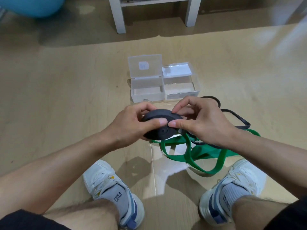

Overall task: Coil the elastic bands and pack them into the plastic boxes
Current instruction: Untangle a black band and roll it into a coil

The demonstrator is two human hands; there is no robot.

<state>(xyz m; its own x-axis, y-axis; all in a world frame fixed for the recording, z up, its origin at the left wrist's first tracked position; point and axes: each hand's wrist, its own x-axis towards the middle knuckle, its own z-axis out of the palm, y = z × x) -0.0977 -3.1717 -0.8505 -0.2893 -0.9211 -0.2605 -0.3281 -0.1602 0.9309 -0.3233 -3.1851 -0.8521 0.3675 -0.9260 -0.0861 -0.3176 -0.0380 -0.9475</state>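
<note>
Gripping a nearly wound black band coil [159,125] above the floor: left hand [132,125] clasping its body, right hand [197,122] pinching the rim. Risks springing loose if either pinch slackens; loose tail [235,117] could snag green band [191,153] before open boxes [147,90].

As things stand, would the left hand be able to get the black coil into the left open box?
Probably yes. The left hand and right hand both hold the black coil just short of the left box. Its lid stands open, it looks empty, and nothing lies between.
</note>
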